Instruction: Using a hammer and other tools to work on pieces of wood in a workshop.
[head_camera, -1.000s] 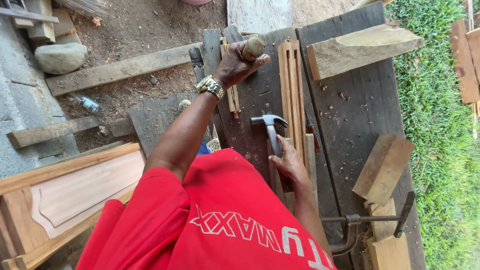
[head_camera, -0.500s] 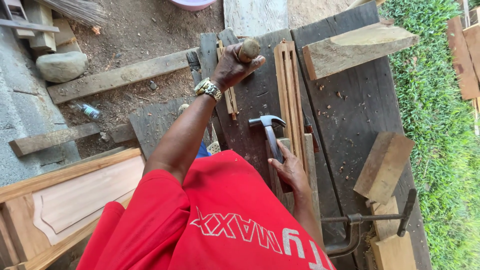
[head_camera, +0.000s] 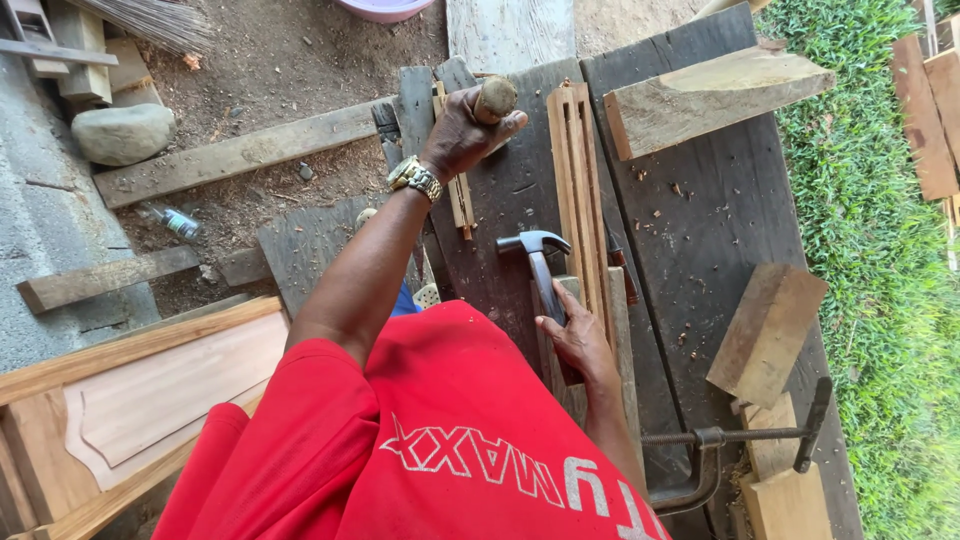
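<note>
Head view, looking down on a dark plank bench (head_camera: 690, 250) that runs from top centre to lower right of the frame. Left hand (head_camera: 462, 130), upper centre, is closed around a round wooden handle (head_camera: 495, 98); only the handle's butt end shows above the fingers, and what it is attached to cannot be told. A metal watch (head_camera: 415, 178) sits on that wrist. Right hand (head_camera: 578, 340), centre of the frame, rests on the handle of a hammer (head_camera: 540, 262), fingers curled loosely over it; the steel head points toward the top of the frame and lies on the bench. The hammer lies just beside a moulded wood strip (head_camera: 578, 190), which runs lengthwise up the bench between the two hands. A narrower pale strip (head_camera: 460, 195) lies just under the left hand. A thick timber block (head_camera: 715, 95) lies across the bench at upper right; a smaller block (head_camera: 765, 330) sits at right centre, near a metal clamp (head_camera: 735, 440) at lower right. Red shirt (head_camera: 420, 450) fills the lower centre. A carved panel (head_camera: 140, 400) lies at lower left. A stone (head_camera: 122, 132) sits at upper left on bare dirt. Grass (head_camera: 890, 300) covers the right edge.
</note>
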